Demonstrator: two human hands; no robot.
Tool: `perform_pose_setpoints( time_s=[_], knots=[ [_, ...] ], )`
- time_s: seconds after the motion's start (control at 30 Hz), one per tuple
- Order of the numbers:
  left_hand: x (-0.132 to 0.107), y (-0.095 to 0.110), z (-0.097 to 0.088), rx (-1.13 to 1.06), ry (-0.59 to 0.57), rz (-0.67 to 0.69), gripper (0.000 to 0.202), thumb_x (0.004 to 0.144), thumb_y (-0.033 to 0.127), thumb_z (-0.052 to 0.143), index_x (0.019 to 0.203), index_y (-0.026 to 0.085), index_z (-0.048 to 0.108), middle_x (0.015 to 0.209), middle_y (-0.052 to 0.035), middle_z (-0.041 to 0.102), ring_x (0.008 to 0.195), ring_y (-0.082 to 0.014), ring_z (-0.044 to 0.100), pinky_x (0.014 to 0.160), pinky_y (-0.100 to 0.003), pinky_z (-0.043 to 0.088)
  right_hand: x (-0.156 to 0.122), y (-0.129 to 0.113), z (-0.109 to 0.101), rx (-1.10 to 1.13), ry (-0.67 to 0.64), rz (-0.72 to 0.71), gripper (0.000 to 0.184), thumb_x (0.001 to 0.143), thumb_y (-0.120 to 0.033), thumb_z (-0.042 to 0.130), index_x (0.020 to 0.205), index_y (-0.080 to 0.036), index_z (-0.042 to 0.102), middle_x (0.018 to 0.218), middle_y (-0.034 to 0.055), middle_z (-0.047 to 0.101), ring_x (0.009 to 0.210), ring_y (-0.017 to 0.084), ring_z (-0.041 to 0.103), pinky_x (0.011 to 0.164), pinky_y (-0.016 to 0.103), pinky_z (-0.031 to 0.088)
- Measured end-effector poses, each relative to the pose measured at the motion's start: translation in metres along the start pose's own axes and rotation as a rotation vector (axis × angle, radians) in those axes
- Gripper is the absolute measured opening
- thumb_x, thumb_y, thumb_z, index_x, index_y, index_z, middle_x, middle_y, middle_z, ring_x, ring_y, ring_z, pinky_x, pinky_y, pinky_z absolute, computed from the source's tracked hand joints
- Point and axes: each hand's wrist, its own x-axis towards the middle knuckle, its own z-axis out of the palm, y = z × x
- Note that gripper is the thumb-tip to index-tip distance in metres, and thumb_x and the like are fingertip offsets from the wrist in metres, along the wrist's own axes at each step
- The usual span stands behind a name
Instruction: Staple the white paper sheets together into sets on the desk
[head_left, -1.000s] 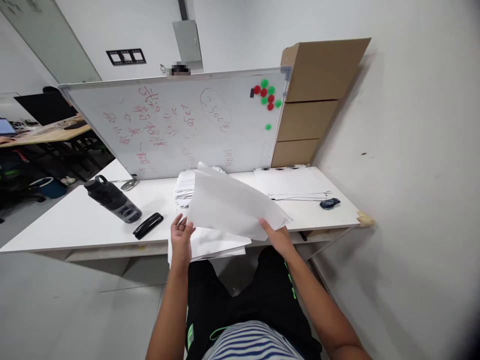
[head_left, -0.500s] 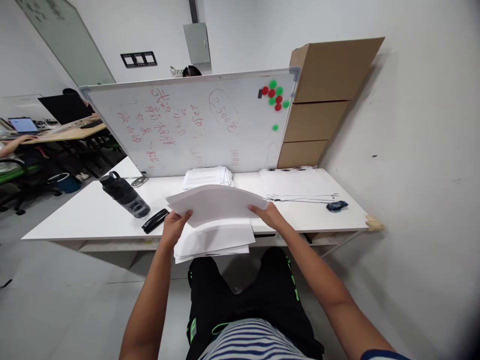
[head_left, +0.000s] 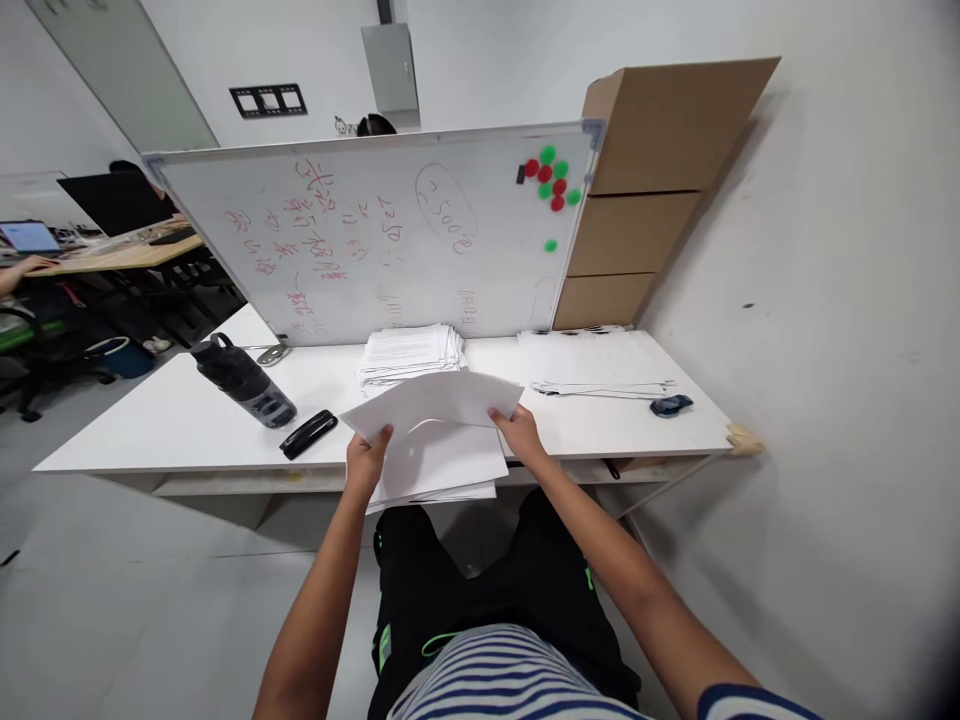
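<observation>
Between my two hands bows a white sheet of paper [head_left: 442,397], raised above the desk's front edge. My left hand [head_left: 367,462] pinches its left end, thumb on top. At its right end my right hand [head_left: 516,430] grips it the same way. Whether it is one sheet or a few, I cannot tell. Under it lies a loose stack of white paper [head_left: 442,465] that juts past the desk edge toward my lap. Just behind the raised sheet sits a thicker pile of printed sheets [head_left: 412,352].
On the white desk [head_left: 172,430] a dark bottle [head_left: 244,382] and a black stapler [head_left: 309,434] lie to the left. Another paper stack [head_left: 592,362] and a small dark item [head_left: 671,405] are at the right. A whiteboard [head_left: 360,240] and cardboard boxes [head_left: 675,130] stand behind.
My hands have come closer together, the left one moving right, and the sheet between them looks narrower and more bowed. The camera view has shifted slightly.
</observation>
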Motion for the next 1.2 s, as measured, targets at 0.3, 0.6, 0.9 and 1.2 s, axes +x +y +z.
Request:
perform_pose_setpoints(
  time_s=[0.3, 0.6, 0.9, 1.2],
  knots=[
    [-0.001, 0.009, 0.003, 0.014, -0.008, -0.007, 0.055, 0.07, 0.056, 0.074, 0.102, 0.013, 0.07, 0.1, -0.0128, 0.074, 0.096, -0.0277, 0.068, 0.085, -0.038, 0.053, -0.001, -0.001, 0.003, 0.151, 0.027, 0.055, 0.042, 0.069, -0.046, 0.077, 0.1, -0.018, 0.073, 0.106, 0.0089, 0.076, 0.102, 0.028, 0.069, 0.094, 0.044, 0.051],
    [-0.045, 0.057, -0.041, -0.112, -0.231, -0.3, 0.054, 0.064, 0.046, 0.085, 0.106, 0.015, 0.07, 0.101, -0.0135, 0.075, 0.084, -0.0282, 0.072, 0.071, -0.037, 0.058, -0.044, -0.036, -0.046, 0.36, -0.16, 0.244, 0.045, 0.07, -0.042, 0.083, 0.107, -0.019, 0.071, 0.107, 0.0084, 0.077, 0.098, 0.029, 0.072, 0.09, 0.041, 0.056],
    [-0.06, 0.034, -0.031, -0.078, -0.243, -0.481, 0.043, 0.067, 0.038, 0.084, 0.098, 0.014, 0.069, 0.091, -0.0136, 0.076, 0.075, -0.0264, 0.072, 0.063, -0.034, 0.057, -0.07, -0.014, -0.057, 0.419, -0.153, 0.49, 0.042, 0.067, -0.034, 0.085, 0.103, -0.018, 0.071, 0.102, 0.0104, 0.078, 0.091, 0.032, 0.075, 0.082, 0.044, 0.061],
    [-0.066, 0.028, -0.031, -0.089, -0.288, -0.523, 0.049, 0.068, 0.04, 0.083, 0.105, 0.013, 0.067, 0.091, -0.0121, 0.076, 0.074, -0.0242, 0.072, 0.064, -0.033, 0.057, -0.075, -0.009, -0.062, 0.38, -0.153, 0.477, 0.043, 0.066, -0.036, 0.086, 0.103, -0.019, 0.072, 0.1, 0.0103, 0.078, 0.09, 0.031, 0.075, 0.082, 0.044, 0.061]
  ],
)
